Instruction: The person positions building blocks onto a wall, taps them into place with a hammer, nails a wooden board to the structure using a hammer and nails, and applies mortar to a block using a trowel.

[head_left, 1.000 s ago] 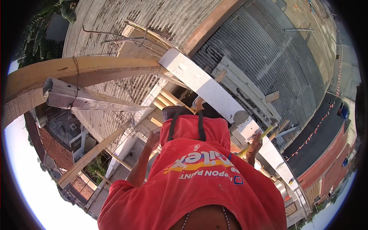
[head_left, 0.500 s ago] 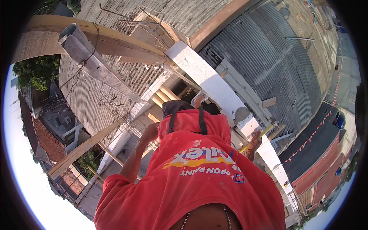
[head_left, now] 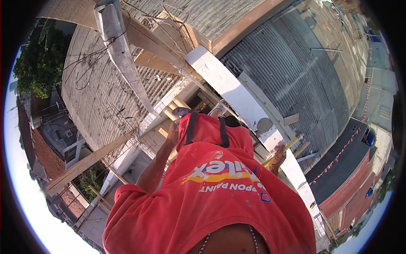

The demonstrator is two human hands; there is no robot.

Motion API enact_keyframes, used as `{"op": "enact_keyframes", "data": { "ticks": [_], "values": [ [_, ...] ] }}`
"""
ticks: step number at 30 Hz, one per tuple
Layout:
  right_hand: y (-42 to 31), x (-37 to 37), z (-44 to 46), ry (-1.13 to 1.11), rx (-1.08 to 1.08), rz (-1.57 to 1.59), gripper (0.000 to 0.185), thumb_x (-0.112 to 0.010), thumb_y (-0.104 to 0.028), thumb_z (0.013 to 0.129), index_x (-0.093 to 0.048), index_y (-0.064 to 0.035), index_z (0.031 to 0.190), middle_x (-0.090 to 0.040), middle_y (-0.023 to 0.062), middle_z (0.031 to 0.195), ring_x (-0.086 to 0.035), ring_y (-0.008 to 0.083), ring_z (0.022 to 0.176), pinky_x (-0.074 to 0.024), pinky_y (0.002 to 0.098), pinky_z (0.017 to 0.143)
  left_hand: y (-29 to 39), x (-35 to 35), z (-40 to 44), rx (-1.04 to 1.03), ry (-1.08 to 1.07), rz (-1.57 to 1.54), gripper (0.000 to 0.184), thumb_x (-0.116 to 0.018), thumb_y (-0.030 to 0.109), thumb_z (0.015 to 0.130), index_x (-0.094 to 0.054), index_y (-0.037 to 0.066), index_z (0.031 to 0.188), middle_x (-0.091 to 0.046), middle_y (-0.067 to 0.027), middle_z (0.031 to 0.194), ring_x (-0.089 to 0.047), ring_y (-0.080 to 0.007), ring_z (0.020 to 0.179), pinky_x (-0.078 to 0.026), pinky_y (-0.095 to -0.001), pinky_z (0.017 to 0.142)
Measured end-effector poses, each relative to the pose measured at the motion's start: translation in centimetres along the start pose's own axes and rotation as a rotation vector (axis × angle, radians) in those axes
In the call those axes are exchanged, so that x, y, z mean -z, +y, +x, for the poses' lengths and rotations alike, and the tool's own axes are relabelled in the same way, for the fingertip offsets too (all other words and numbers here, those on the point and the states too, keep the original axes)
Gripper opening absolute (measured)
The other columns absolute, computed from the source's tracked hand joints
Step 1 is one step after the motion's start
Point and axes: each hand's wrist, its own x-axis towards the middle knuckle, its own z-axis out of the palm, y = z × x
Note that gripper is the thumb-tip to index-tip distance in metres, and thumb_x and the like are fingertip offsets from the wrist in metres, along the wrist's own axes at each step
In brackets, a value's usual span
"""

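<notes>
Head view, listing of items and hazards.

Yellow-handled hammer (head_left: 292, 143): held in the right grip (head_left: 277, 156), fingers closed round the handle, head end reaching past the white beam (head_left: 237, 94) on the roof side. Head too small to type exactly. Hazard: a loosened hold, or a knock against the beam, could send it down onto the corrugated metal roof (head_left: 275, 63).

Left grip (head_left: 172, 129): low, just beside the red shirt (head_left: 220, 203); whether bare or holding something, cannot tell. Hazard: if unbraced, balance could rest on the feet alone.

White beam: narrow, pale, marked by a grey patch (head_left: 264, 125). Hazard: if that patch is weak, a blow nearby might break pieces loose.

Metal channel (head_left: 120, 57): tilted, bound with thin wire (head_left: 111, 41). Hazard: a slack tie could let it slip or swing.

Bent rebar (head_left: 173, 10): ends projecting, ahead of the body. Hazard: a forward lean could bring scratched skin or snagged cloth.
</notes>
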Motion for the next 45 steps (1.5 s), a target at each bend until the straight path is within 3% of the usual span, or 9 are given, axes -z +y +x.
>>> {"op": "enact_keyframes", "data": {
  "ticks": [3, 8, 10, 25, 26, 28, 38, 42, 45],
  "values": [
    [0.0, -0.1, -0.1, 0.012, -0.006, -0.012, 0.042, -0.066, -0.046, 0.094, -0.066, -0.0068, 0.081, -0.057, -0.0009, 0.064, -0.053, 0.0108, 0.057, -0.0381, 0.0258, 0.057, -0.2, 0.4, 0.4, 0.146, -0.053, -0.010, 0.051, -0.055, 0.040, 0.100, -0.048, 0.008, 0.138, -0.052, -0.0088, 0.139, -0.052, -0.0232, 0.123, -0.041, -0.0406, 0.108],
    [0.1, 0.1, 0.0, -0.023, 0.013, -0.004, 0.042, -0.067, -0.048, 0.093, -0.066, -0.0082, 0.081, -0.055, -0.0025, 0.063, -0.051, 0.0094, 0.056, -0.0370, 0.0248, 0.057, 2.0, -0.1, 1.0, 0.335, -0.099, 0.232, 0.050, -0.056, 0.039, 0.100, -0.049, 0.008, 0.138, -0.053, -0.0091, 0.138, -0.053, -0.0233, 0.122, -0.042, -0.0400, 0.106],
    [-0.1, 0.3, -0.2, -0.007, -0.016, -0.067, 0.046, -0.065, -0.052, 0.093, -0.065, -0.0076, 0.082, -0.058, -0.0014, 0.070, -0.051, 0.0093, 0.062, -0.0379, 0.0258, 0.060, 2.2, -0.9, 1.7, 0.360, -0.123, 0.259, 0.050, -0.056, 0.039, 0.099, -0.049, 0.008, 0.137, -0.054, -0.0092, 0.138, -0.053, -0.0233, 0.122, -0.042, -0.0398, 0.106],
    [0.6, 0.9, -0.2, -0.015, -0.029, -0.061, 0.044, -0.067, -0.052, 0.092, -0.068, -0.0081, 0.085, -0.057, -0.0041, 0.072, -0.049, 0.0066, 0.065, -0.0364, 0.0251, 0.062, -0.7, -3.4, 6.6, 0.257, -0.068, 0.070, 0.048, -0.058, 0.035, 0.097, -0.051, 0.008, 0.136, -0.056, -0.0099, 0.134, -0.056, -0.0235, 0.119, -0.044, -0.0381, 0.102],
    [1.4, 0.6, 0.2, 0.004, 0.022, 0.036, 0.045, -0.067, -0.052, 0.092, -0.068, -0.0083, 0.084, -0.054, -0.0053, 0.071, -0.046, 0.0062, 0.064, -0.0339, 0.0252, 0.061, -0.5, -3.1, 6.7, 0.250, -0.063, 0.069, 0.048, -0.058, 0.035, 0.097, -0.051, 0.008, 0.136, -0.056, -0.0099, 0.134, -0.056, -0.0236, 0.119, -0.044, -0.0380, 0.102],
    [0.2, 0.7, -0.4, 0.005, -0.037, -0.086, 0.046, -0.067, -0.053, 0.092, -0.068, -0.0080, 0.083, -0.054, -0.0052, 0.070, -0.045, 0.0062, 0.063, -0.0336, 0.0252, 0.061, 0.6, -2.5, 6.5, 0.250, -0.050, 0.087, 0.047, -0.059, 0.034, 0.097, -0.051, 0.008, 0.135, -0.057, -0.0100, 0.134, -0.056, -0.0236, 0.119, -0.044, -0.0378, 0.101],
    [0.4, 0.3, -0.5, 0.009, -0.022, -0.037, 0.050, -0.067, -0.055, 0.091, -0.070, -0.0050, 0.091, -0.060, -0.0022, 0.074, -0.050, 0.0082, 0.064, -0.0373, 0.0252, 0.062, 3.5, -1.7, 3.5, 0.238, 0.004, 0.171, 0.046, -0.060, 0.032, 0.096, -0.052, 0.008, 0.134, -0.058, -0.0105, 0.132, -0.058, -0.0237, 0.117, -0.046, -0.0366, 0.099],
    [-1.2, -0.2, -1.2, -0.010, -0.036, -0.019, 0.039, -0.067, -0.048, 0.094, -0.060, -0.0142, 0.076, -0.052, -0.0055, 0.070, -0.044, 0.0060, 0.061, -0.0316, 0.0242, 0.059, 3.6, -2.0, 2.0, 0.238, 0.017, 0.179, 0.046, -0.061, 0.031, 0.095, -0.053, 0.008, 0.134, -0.059, -0.0107, 0.131, -0.058, -0.0238, 0.116, -0.046, -0.0362, 0.098],
    [-2.0, -0.6, -1.8, -0.025, -0.029, -0.002, 0.041, -0.066, -0.048, 0.094, -0.060, -0.0117, 0.078, -0.052, -0.0041, 0.071, -0.045, 0.0067, 0.063, -0.0321, 0.0238, 0.060, 3.4, -2.1, 1.6, 0.224, 0.023, 0.167, 0.045, -0.061, 0.030, 0.095, -0.053, 0.008, 0.134, -0.059, -0.0108, 0.130, -0.059, -0.0238, 0.115, -0.047, -0.0358, 0.097]
  ]
}}
